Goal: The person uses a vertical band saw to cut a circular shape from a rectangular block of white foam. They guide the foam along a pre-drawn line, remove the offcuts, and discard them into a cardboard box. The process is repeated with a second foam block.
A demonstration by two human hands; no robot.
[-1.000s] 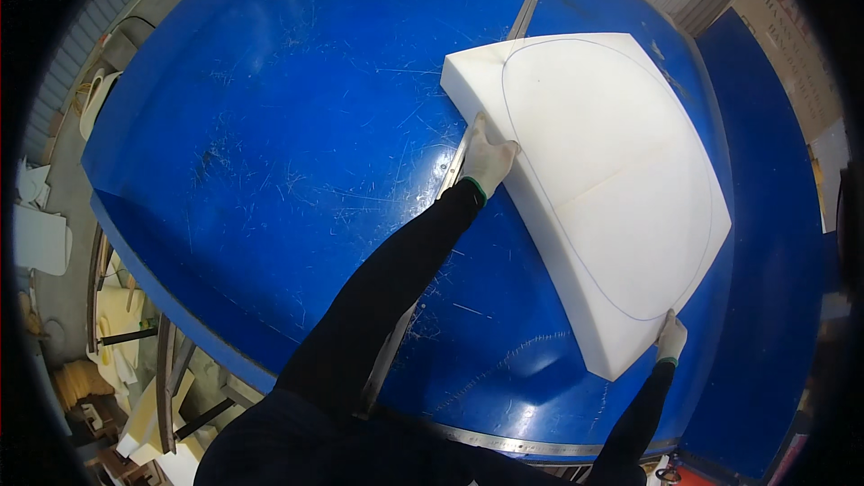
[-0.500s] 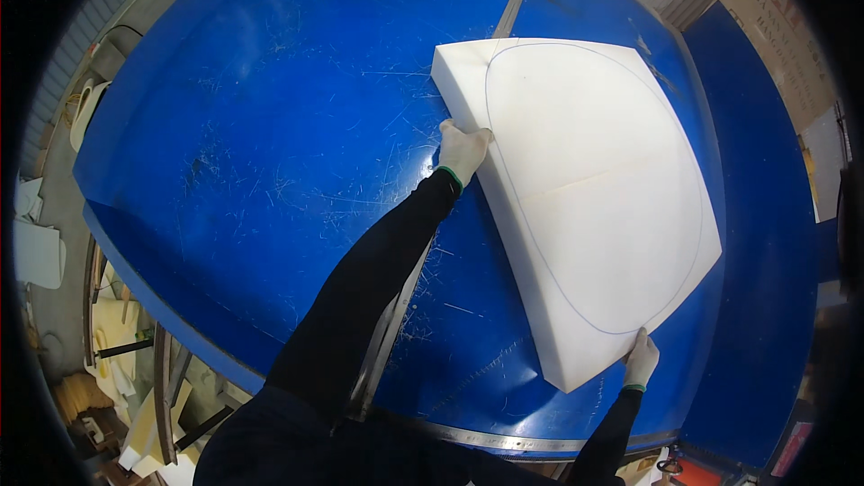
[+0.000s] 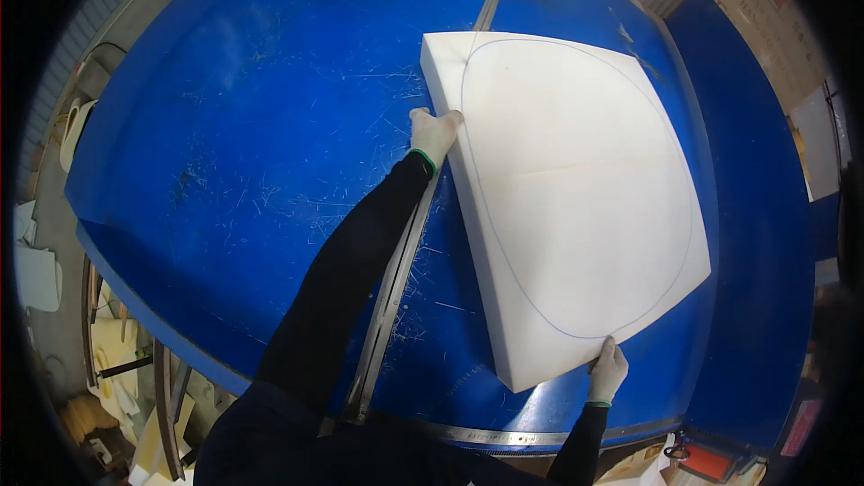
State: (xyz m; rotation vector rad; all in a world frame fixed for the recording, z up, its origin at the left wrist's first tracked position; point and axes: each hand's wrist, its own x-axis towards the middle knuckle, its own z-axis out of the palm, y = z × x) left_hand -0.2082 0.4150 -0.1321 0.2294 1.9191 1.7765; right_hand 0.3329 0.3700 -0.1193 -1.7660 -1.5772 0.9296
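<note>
A thick white foam block point(image 3: 576, 180) lies on a blue work table point(image 3: 270, 126). A blue line drawn on its top makes a large rounded outline. My left hand point(image 3: 436, 133), in a white glove with a green cuff, grips the block's left side, thumb on the top edge and fingers at the side face. At the near right edge my right hand point(image 3: 608, 371), gloved alike, holds the block with its thumb on top; its other fingers are partly hidden beneath.
A metal strip point(image 3: 387, 324) crosses the table and passes under the block. Along the front edge runs a metal ruler point(image 3: 513, 438). Foam offcuts point(image 3: 112, 333) lie below the table at left. A blue panel point(image 3: 751, 216) stands at the right, with a printed board point(image 3: 765, 27) behind it.
The foam block's near end has swung left, turning it slightly clockwise on the table. Both hands have moved left with it and keep their grip. The view has also shifted a little.
</note>
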